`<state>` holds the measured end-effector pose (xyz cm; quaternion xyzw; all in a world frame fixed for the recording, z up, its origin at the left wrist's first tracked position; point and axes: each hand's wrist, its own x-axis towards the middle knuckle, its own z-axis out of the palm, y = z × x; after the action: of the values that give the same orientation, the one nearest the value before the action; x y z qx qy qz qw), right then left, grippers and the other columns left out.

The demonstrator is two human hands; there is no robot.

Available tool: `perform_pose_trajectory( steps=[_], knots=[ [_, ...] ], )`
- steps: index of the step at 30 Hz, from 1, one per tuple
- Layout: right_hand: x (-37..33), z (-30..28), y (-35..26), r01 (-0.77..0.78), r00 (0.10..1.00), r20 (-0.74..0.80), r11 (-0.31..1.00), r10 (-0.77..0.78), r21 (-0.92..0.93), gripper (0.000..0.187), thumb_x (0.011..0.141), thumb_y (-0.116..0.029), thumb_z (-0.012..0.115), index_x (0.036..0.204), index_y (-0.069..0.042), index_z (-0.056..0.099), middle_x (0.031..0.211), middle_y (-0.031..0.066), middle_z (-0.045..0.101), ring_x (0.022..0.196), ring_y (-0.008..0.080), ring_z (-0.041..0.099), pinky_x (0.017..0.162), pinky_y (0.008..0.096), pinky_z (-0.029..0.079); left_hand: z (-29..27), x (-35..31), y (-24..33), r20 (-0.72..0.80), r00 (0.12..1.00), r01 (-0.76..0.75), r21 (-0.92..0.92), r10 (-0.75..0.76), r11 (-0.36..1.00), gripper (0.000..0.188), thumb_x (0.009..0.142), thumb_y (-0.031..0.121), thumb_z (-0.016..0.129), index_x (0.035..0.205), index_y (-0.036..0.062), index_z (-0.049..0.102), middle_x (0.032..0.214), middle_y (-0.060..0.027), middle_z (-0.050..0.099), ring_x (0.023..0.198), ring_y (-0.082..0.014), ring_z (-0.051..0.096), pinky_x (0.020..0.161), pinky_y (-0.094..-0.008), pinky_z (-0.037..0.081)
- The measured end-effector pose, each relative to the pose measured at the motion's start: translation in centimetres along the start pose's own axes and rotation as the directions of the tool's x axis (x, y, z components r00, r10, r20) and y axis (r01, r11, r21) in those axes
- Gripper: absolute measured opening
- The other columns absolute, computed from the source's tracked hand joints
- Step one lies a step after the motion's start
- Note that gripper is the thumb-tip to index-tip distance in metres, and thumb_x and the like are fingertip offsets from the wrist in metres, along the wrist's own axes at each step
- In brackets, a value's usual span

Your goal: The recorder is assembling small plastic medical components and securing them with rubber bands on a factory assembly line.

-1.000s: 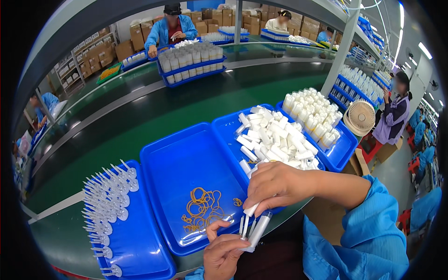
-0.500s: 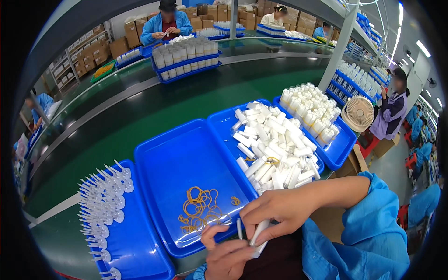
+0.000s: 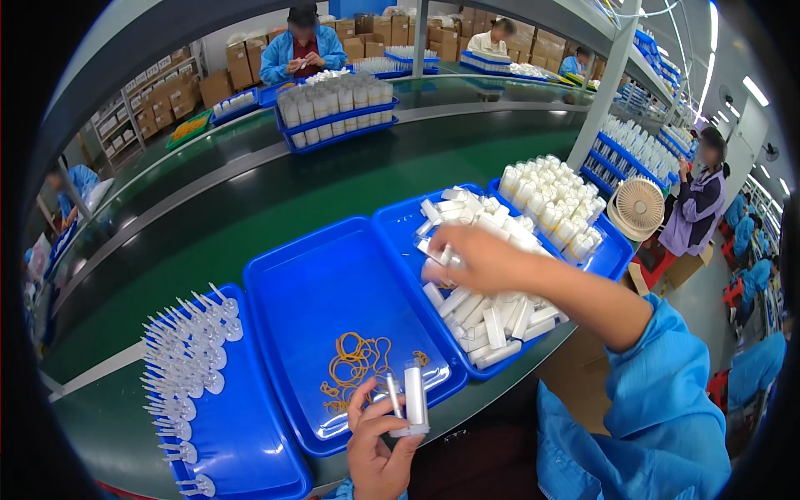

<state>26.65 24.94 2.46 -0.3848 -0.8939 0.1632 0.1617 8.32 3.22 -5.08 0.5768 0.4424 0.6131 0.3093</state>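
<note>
My left hand [image 3: 379,450] is closed around a clear plastic stand [image 3: 408,431] at the lower middle. A white block-like tube [image 3: 415,396] in clear plastic stands upright on it, beside a thin clear post [image 3: 394,395]. My right hand [image 3: 479,260], smeared by motion, reaches over a blue tray [image 3: 400,237] heaped with white tubes [image 3: 500,321]. Its fingers are bent among the tubes at the heap's left side; whether they grip one is unclear. Orange rubber bands [image 3: 354,362] lie in the middle blue tray [image 3: 325,275], just beyond my left hand.
At left, a blue tray [image 3: 237,425] bears rows of clear spiked stands [image 3: 179,367]. Bundled white tubes [image 3: 554,200] fill a tray at right, near a beige fan [image 3: 637,208]. Stacked trays [image 3: 337,123] stand across the green belt [image 3: 225,221]. Co-workers sit opposite.
My right hand has left my left hand and moved up and away to the tube heap. The left hand has turned, showing the white tube upright on its clear stand.
</note>
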Motion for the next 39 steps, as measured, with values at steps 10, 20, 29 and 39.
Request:
perform_pose_trajectory(
  steps=[10, 20, 29, 39],
  knots=[
    [3.2, 0.3, 4.8, -0.19, 0.939, 0.088, 0.712, 0.334, -0.676, 0.034, 0.074, -0.033, 0.065, 0.096, -0.008, 0.062, 0.092, 0.0108, 0.063, 0.095, 0.0224, 0.056, 0.084, 0.0393, 0.038, -0.2, -0.8, 2.7, -0.123, 0.983, 0.13, -0.052, -0.135, 0.99, 0.019, 0.072, 0.004, 0.068, 0.089, -0.0002, 0.061, 0.102, -0.0191, 0.058, 0.114, -0.0332, 0.044, 0.093, -0.0421, 0.033],
    [-2.3, 0.4, -3.0, -0.123, 0.923, 0.32, 0.626, -0.212, 0.77, 0.019, 0.082, -0.012, 0.065, 0.099, -0.003, 0.062, 0.095, 0.0035, 0.063, 0.091, 0.011, 0.058, 0.082, 0.024, 0.045, 0.2, 1.2, 2.1, -0.021, 0.982, -0.186, 0.092, 0.188, 0.978, 0.006, 0.072, 0.007, 0.068, 0.078, 0.0052, 0.067, 0.074, -0.0053, 0.063, 0.078, -0.0204, 0.058, 0.095, -0.0476, 0.029],
    [-3.4, 0.9, -4.1, -0.405, 0.869, 0.465, 0.3, -0.169, 0.864, 0.023, 0.078, -0.008, 0.069, 0.097, 0.001, 0.061, 0.092, 0.0074, 0.063, 0.087, 0.0114, 0.06, 0.078, 0.0226, 0.048, 0.5, 1.1, 1.6, 0.044, 0.986, -0.163, 0.106, 0.159, 0.981, 0.004, 0.072, 0.005, 0.067, 0.076, 0.0067, 0.067, 0.075, -0.0048, 0.066, 0.073, -0.0181, 0.061, 0.095, -0.0453, 0.029],
    [-2.7, 1.4, -3.0, -0.34, 0.815, 0.449, 0.326, -0.367, 0.882, 0.019, 0.084, -0.016, 0.064, 0.091, -0.002, 0.054, 0.091, 0.0037, 0.059, 0.084, 0.0085, 0.054, 0.073, 0.0236, 0.043, 0.2, 1.0, 1.5, 0.084, 0.991, -0.116, 0.136, 0.106, 0.984, 0.004, 0.074, 0.007, 0.067, 0.077, 0.0052, 0.067, 0.075, -0.0057, 0.066, 0.072, -0.0196, 0.062, 0.09, -0.0346, 0.034]
  ],
)
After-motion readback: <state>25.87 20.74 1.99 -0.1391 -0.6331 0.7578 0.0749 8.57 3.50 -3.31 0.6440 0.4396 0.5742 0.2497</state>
